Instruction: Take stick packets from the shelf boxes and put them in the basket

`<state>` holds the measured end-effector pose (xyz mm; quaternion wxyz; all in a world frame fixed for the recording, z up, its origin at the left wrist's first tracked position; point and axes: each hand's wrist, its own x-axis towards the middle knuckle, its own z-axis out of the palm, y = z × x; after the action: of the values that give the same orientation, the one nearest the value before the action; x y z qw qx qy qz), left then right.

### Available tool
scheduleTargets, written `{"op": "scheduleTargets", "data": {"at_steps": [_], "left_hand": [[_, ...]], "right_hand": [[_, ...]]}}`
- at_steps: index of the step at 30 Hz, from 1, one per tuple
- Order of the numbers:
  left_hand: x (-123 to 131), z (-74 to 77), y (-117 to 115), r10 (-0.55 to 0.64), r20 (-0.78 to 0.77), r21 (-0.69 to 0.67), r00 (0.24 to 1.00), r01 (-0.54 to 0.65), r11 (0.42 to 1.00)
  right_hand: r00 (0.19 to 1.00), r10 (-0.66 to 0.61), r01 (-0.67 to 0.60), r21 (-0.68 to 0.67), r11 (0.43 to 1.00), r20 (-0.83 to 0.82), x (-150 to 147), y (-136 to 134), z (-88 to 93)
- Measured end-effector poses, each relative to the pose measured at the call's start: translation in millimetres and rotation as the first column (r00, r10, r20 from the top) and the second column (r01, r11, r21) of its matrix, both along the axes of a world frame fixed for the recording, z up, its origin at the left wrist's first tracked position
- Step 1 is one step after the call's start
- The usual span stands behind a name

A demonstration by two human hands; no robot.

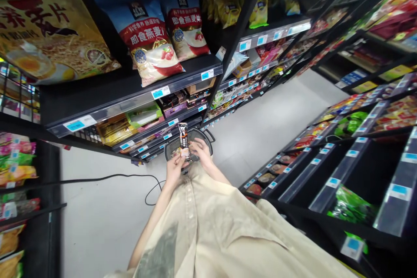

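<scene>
My left hand [175, 166] is closed round the lower end of a slim black-and-white packet [183, 137], which stands upright in its grip. To the right of the packet is my right hand [201, 151], with its fingers loosely bent and apart. I make out nothing held in it. Under both hands is a dark grey shopping basket [167, 151]. Small items show in the basket between the hands, too blurred to name.
Ahead on the left, a black shelf [130, 100] carries oatmeal bags [153, 47] and boxed goods. More shelving [312, 169] with snack packets runs along the right. A black cable [107, 178] crosses the pale floor [94, 221] on the left.
</scene>
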<state>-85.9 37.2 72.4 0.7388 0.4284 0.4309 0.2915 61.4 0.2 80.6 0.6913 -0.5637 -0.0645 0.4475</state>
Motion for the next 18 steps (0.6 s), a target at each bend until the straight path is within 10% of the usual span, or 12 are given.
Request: {"op": "scheduleTargets", "data": {"at_steps": [13,18], "left_hand": [[-8,-7.8,11,-0.046,0.003,0.04,0.999,0.046,0.998],[-14,-7.0,16,0.002,0.259,-0.29,0.966,0.076,0.954]], "right_hand": [[0.973,0.211,-0.218,0.073,0.973,0.091,-15,10,-3.0],[0.939,0.341,-0.343,0.164,0.925,0.039,-13,9,-7.6]]}}
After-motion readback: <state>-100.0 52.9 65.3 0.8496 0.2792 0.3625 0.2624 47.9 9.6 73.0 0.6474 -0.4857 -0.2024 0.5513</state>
